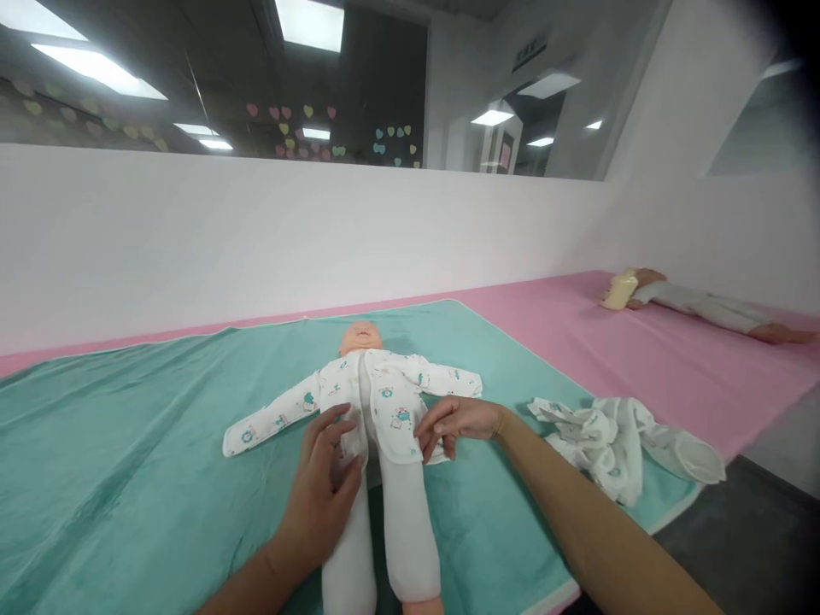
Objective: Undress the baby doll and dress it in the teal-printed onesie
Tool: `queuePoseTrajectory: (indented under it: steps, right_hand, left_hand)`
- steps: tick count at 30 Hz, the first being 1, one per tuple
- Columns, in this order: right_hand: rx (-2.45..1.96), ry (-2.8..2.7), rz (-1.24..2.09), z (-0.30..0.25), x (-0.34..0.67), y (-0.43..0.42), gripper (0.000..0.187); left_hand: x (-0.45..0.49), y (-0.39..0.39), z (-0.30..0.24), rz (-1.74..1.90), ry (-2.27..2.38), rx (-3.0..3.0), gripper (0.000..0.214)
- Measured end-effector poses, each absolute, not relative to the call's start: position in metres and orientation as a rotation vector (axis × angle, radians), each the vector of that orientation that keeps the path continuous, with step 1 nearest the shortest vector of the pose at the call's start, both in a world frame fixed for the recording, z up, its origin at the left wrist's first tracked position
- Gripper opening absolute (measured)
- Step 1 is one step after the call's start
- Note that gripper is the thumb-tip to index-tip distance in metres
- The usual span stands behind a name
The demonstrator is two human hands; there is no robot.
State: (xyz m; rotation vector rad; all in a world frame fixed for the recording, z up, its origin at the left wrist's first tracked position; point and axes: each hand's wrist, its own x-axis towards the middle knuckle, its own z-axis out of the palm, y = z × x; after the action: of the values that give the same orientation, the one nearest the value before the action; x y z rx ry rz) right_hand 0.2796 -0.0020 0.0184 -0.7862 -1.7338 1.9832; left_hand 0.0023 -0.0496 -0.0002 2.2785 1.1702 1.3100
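Observation:
A baby doll [360, 337] lies on its back on a teal blanket [128, 453], its head away from me and its arms spread. It wears a white printed jacket [388, 395] and white footed leggings [405, 530]. My left hand [319, 495] lies over the doll's middle, with its fingers curled on the jacket's front edge. My right hand [453, 424] reaches in from the right and pinches the jacket's lower edge. The doll's feet run out of view at the bottom.
A crumpled white garment [612, 442] lies on the blanket to the right of the doll. A second doll [701, 306] lies on the pink mat [631, 363] at the far right, with a pale yellow cloth at its top end. A white wall [288, 243] runs behind the mat, and grey floor [736, 538] shows at lower right.

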Motion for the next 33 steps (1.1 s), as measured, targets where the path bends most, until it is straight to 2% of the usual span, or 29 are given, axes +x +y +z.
queuePoseTrajectory:
  steps: [5,10,13,17,21,24,28,33]
  right_hand:
    - [-0.894,-1.625,1.879,0.012,0.275,-0.004,0.030]
    - [-1.075,-1.524,1.523,0.000,0.253,-0.012,0.028]
    - [-1.180,-1.759,1.147,0.000,0.252,-0.040,0.020]
    - [-1.429,-2.122,0.479,-0.001,0.300,-0.095,0.032]
    - [-1.872,-2.058,-0.171,-0.013,0.379,-0.136,0.036]
    - [-1.981,-2.005,-0.410,-0.024,0.416,-0.148,0.037]
    - [-2.018,-1.969,-0.408,-0.030,0.423,-0.141,0.039]
    - [-1.962,-1.799,0.049,0.017,0.395,-0.125,0.025]
  left_hand:
    - [0.006,-0.048,-0.005,1.336,1.195,2.135,0.032]
    - [0.005,-0.045,-0.006,1.400,1.182,1.978,0.031]
    - [0.002,-0.045,-0.006,1.403,1.179,1.948,0.028]
    - [0.000,-0.044,-0.006,1.421,1.174,1.980,0.025]
    - [0.000,-0.044,-0.005,1.436,1.187,2.033,0.024]
    - [-0.001,-0.045,-0.004,1.419,1.174,2.064,0.022]
    - [-0.002,-0.047,-0.003,1.440,1.145,2.094,0.017]
    - [-0.005,-0.050,0.001,1.485,1.122,2.187,0.021]
